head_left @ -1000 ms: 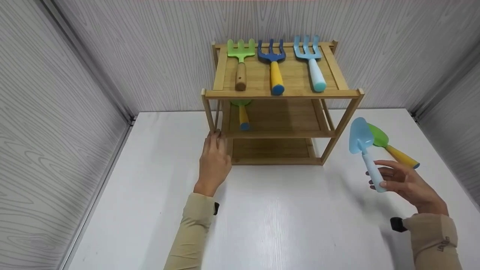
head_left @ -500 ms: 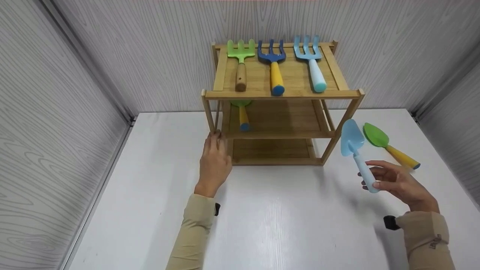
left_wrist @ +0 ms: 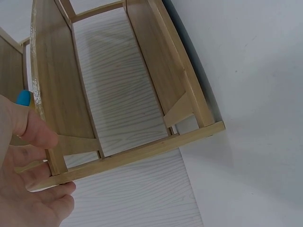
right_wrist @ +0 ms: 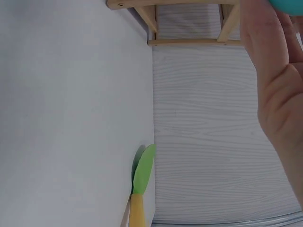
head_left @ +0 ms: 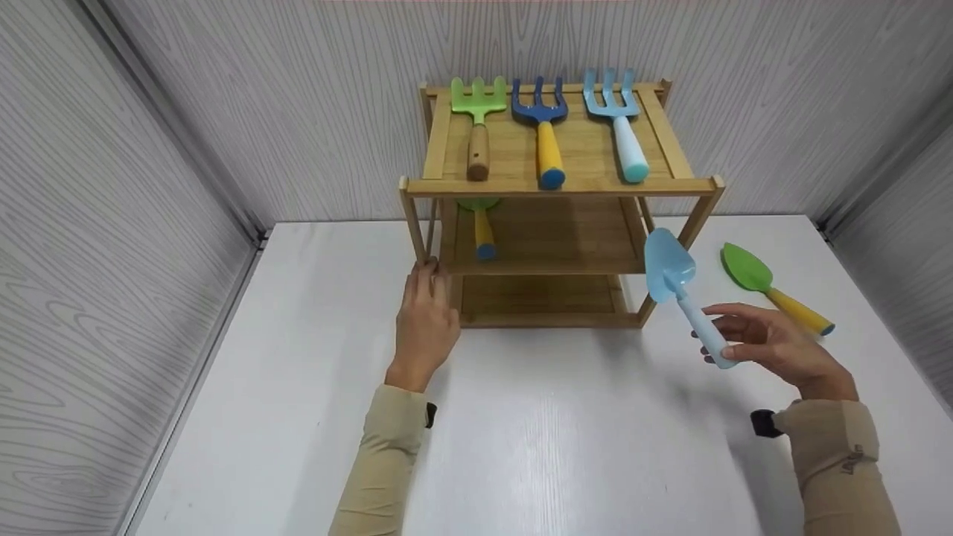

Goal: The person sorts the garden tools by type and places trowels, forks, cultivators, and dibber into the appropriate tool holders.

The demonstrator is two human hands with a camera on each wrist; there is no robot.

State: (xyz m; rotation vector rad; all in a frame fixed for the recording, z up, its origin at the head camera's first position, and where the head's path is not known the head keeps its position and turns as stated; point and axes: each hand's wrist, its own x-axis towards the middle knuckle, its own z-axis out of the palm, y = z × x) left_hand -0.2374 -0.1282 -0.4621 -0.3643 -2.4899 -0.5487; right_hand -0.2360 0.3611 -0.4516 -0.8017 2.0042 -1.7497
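Observation:
My right hand (head_left: 782, 346) holds a light blue hand trowel (head_left: 668, 260) by the end of its handle, thumb against fingers. The blade points up and away, overlapping the rack's right front post in the head view. My left hand (head_left: 426, 327) grips the left front post of the three-tier wooden rack (head_left: 551, 268) at the middle shelf. In the left wrist view the thumb and fingers (left_wrist: 38, 130) lie round that corner. A green trowel with a yellow handle (head_left: 484, 232) lies on the middle shelf at the left, its blade partly hidden.
On the top shelf lie a green hand fork (head_left: 479, 112), a dark blue fork with a yellow handle (head_left: 549, 149) and a light blue fork (head_left: 629, 149). Another green trowel (head_left: 748, 269) lies on the white table (head_left: 551, 432) right of the rack. Grey wood-grain panels (head_left: 327, 112) enclose the table.
My right hand has moved left with the light blue trowel, from over the green trowel on the table to the rack's right front post. The left hand keeps its place.

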